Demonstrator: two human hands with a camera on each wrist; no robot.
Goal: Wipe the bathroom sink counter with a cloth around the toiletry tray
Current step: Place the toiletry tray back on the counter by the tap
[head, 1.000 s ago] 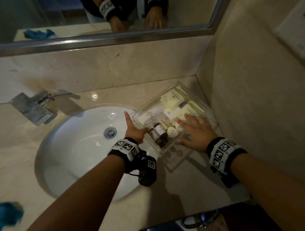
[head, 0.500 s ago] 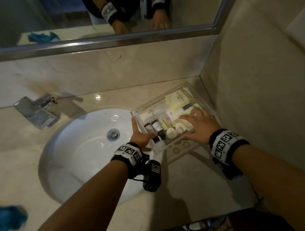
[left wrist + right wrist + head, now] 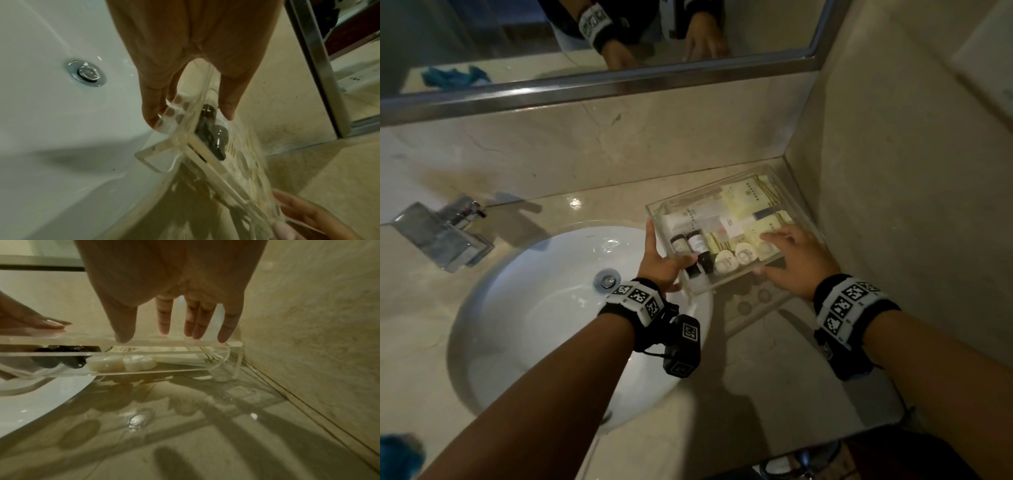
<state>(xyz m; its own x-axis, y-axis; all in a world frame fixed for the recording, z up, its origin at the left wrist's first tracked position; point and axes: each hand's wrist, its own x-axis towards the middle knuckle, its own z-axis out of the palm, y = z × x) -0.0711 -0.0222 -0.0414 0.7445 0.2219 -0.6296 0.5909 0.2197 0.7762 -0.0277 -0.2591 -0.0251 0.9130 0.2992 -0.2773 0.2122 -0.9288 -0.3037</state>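
**A:** so where are the hands at right now?

**B:** both arms reach forward, bare forearms, each wrist wearing a black band with checker-type markers. The left hand has its index finger pointing straight ahead and the thumb sticking out to the right; from the left wrist view the thumb and fingers pinch with a gap between them.

**A:** and the right one?

**B:** the right hand is palm down, fingers straight and slightly spread, thumb out to the left. The tips are pressing down, not curled round anything.
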